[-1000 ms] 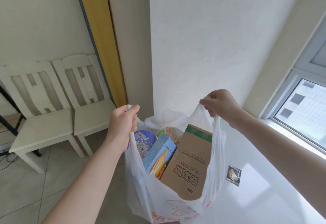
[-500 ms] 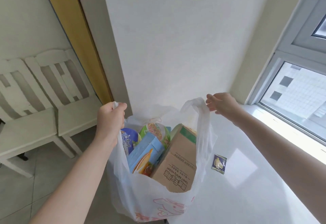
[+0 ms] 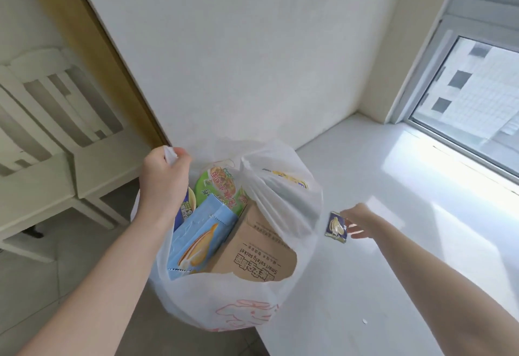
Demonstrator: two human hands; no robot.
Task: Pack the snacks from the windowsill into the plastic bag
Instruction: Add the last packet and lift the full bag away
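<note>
A white plastic bag hangs at the edge of the white windowsill. My left hand is shut on its left handle; the right handle droops free. Inside stand a brown cardboard box, a blue snack box, a green noodle cup and a blue-lidded cup partly hidden behind my left wrist. A small dark blue snack packet lies on the sill right of the bag. My right hand is at the packet, fingers spread and touching its right edge.
Two pale wooden chairs stand on the tiled floor to the left. A yellow-brown door frame and a white wall rise behind the bag. The window runs along the sill's far right side.
My right hand let go of the bag's right handle and dropped down to the small packet on the sill. The bag's right side slumped. The view tilted further down.
</note>
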